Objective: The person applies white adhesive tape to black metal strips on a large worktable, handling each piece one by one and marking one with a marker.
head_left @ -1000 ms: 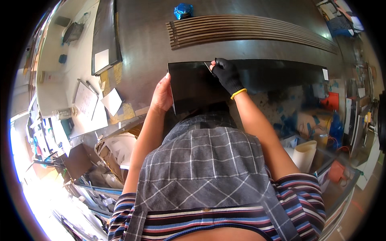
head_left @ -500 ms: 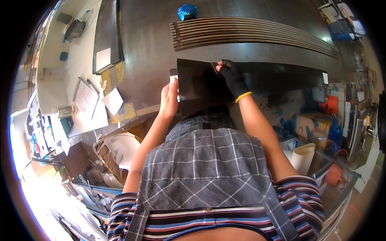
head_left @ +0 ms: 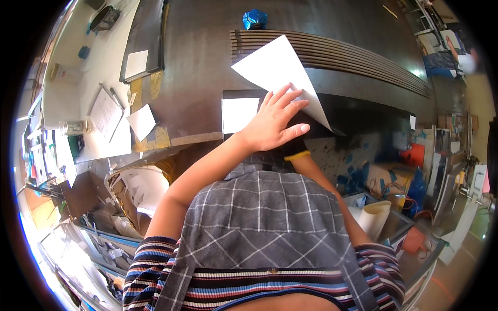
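Note:
My left hand (head_left: pixel 278 116), bare and with fingers spread, reaches across the near edge of the bench over a curled white sheet (head_left: pixel 278 63). Its fingertips meet or overlap the lower part of that sheet; whether they press on it I cannot tell. The sheet stands tilted up, one corner pointing away from me, over a long black strip (head_left: pixel 368 110). Beside my left wrist, a white rectangle (head_left: pixel 239 115) lies on the strip's left end. My right hand (head_left: pixel 296 147) wears a black glove with a yellow cuff; it is low by the apron, its fingers hidden.
Beyond the strip lies a row of long thin brown slats (head_left: pixel 358 56), with a blue wrapped object (head_left: pixel 254 19) behind it. At left are a dark stack (head_left: pixel 150 39), loose papers (head_left: pixel 141 122) and a glass jar (head_left: pixel 74 127). A box of scraps (head_left: pixel 137 189) stands below the bench edge.
My left hand has left the strip's left end and moved right, opening out. My gloved right hand has dropped toward the apron. A white face of sheet now shows above the black strip.

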`<state>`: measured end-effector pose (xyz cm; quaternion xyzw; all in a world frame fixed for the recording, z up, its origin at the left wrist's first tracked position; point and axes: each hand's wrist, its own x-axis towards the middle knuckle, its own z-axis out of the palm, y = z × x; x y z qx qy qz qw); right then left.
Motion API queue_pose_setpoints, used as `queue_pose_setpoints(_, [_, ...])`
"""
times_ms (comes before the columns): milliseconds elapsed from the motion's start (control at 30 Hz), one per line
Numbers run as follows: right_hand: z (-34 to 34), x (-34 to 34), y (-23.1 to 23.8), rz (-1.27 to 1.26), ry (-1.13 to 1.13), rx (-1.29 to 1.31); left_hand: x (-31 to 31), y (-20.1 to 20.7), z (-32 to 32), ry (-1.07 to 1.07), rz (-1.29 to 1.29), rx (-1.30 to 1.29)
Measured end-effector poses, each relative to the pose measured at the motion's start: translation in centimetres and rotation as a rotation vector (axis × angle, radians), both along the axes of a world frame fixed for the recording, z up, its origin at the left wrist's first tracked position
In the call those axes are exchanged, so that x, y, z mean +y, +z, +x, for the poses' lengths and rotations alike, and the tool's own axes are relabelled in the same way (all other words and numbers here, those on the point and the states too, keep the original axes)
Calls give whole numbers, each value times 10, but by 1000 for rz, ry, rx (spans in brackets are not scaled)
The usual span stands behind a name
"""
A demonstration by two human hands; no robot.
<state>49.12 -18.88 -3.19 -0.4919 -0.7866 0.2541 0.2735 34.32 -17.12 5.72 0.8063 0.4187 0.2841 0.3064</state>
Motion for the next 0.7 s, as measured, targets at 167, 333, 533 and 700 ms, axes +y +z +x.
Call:
queue_pose_setpoints(167, [-23,48,-17,36,-5,-142,-5,-18,-23,111,108,-113])
queue_pose_setpoints(333, [-51,47,-25,-80,-362,-61,-24,-75,-70,520,-38,140])
queue_pose_setpoints(533, [-42,55,-14,-150,-293,-61,-23,-78,-69,477,-26,159])
queue_pose_setpoints(700, [-43,55,-6,-250,-287,-52,-23,-78,-70,481,-43,158])
